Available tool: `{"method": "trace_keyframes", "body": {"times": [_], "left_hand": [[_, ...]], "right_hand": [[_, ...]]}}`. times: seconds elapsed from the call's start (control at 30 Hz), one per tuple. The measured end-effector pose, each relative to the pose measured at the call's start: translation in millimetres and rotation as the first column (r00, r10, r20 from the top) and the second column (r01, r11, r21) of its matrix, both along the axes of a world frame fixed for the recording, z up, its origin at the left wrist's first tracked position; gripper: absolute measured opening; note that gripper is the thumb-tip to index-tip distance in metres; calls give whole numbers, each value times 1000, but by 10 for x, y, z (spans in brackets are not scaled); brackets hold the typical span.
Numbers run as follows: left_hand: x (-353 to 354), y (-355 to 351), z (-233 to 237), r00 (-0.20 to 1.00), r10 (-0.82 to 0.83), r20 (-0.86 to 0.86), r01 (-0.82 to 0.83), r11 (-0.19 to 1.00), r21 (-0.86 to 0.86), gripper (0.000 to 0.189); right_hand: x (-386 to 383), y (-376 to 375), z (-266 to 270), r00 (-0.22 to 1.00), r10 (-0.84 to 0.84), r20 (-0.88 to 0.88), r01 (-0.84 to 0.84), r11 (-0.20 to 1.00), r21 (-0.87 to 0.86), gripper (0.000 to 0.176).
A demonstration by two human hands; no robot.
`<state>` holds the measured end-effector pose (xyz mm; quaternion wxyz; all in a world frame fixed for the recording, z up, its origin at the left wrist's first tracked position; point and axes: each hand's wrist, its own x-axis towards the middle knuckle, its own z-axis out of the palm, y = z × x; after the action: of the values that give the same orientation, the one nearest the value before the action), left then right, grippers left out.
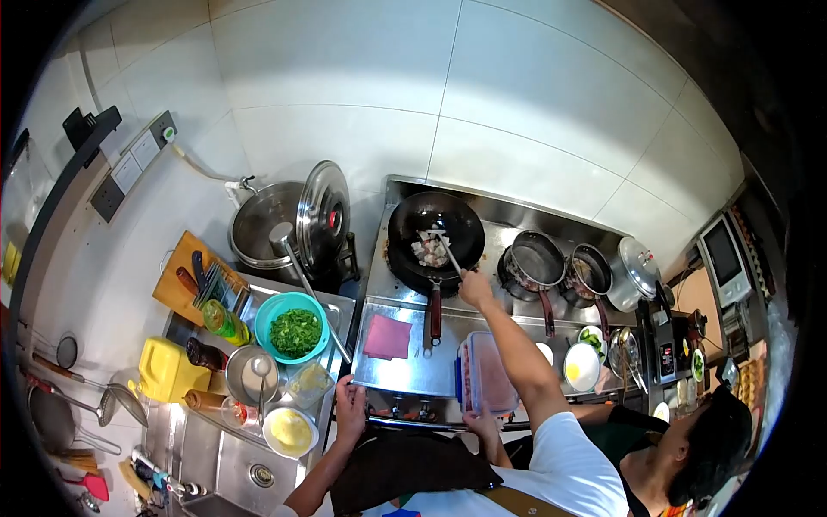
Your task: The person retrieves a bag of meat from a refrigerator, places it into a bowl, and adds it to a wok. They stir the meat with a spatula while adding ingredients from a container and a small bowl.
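My right hand is closed round the handle of a metal spatula. The spatula reaches into a black wok on the stove, its head among pale chopped pieces, perhaps diced meat. The wok's dark red handle points towards me. Low on the left, my left hand touches the front edge of the steel worktop, fingers stretched out and holding nothing. A pink cloth lies flat between my hands. Below my right forearm is a clear plastic box with a blue edge.
A co-worker's hand touches the box from the right. Two small pots stand right of the wok. To the left are a large steel pot with its lid tilted up, a turquoise bowl of chopped greens, and a sink.
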<state>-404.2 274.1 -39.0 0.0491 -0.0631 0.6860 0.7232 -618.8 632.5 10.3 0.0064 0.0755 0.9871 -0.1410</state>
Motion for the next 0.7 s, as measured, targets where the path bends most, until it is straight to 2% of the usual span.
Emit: {"method": "trace_keyframes", "body": {"times": [0.07, 0.1, 0.2, 0.33, 0.37, 0.47, 0.5, 0.57, 0.7], "left_hand": [[-14, 15, -6, 999, 33, 15, -34, 995, 93, 36], [-16, -6, -14, 999, 38, 17, -38, 998, 44, 36], [-7, -22, -32, 999, 42, 28, -43, 998, 44, 35], [-9, 7, 36, 999, -31, 11, 31, 1000, -2, 34], [17, 23, 78, 999, -40, 34, 38, 998, 54, 33], [-12, 22, 250, 996, -32, 84, 25, 997, 77, 34], [-24, 9, 184, 996, -26, 83, 19, 997, 80, 34], [-24, -39, -23, 999, 14, 42, -13, 999, -31, 35], [-34, -45, -32, 999, -8, 43, 7, 1000, 27, 37]], "right_hand": [[11, 7, -40, 999, 4, 35, -5, 1000, 24, 24], [54, 8, -2, 999, -22, 34, 22, 1000, -20, 25], [56, -34, 75, 999, -23, -22, 22, 999, -47, 23], [-58, -52, 19, 998, -37, -46, 36, 999, -30, 22], [-73, -49, -4, 1000, -17, -15, 17, 1000, -3, 22], [-88, -57, 1, 999, -2, 42, 1, 1000, 22, 23], [-78, -73, 8, 1000, -9, 30, 9, 1000, 8, 24], [-46, -99, 38, 1000, -20, 23, 20, 1000, -5, 24], [-51, -129, 93, 998, 23, 64, -23, 1000, -1, 25]]}}
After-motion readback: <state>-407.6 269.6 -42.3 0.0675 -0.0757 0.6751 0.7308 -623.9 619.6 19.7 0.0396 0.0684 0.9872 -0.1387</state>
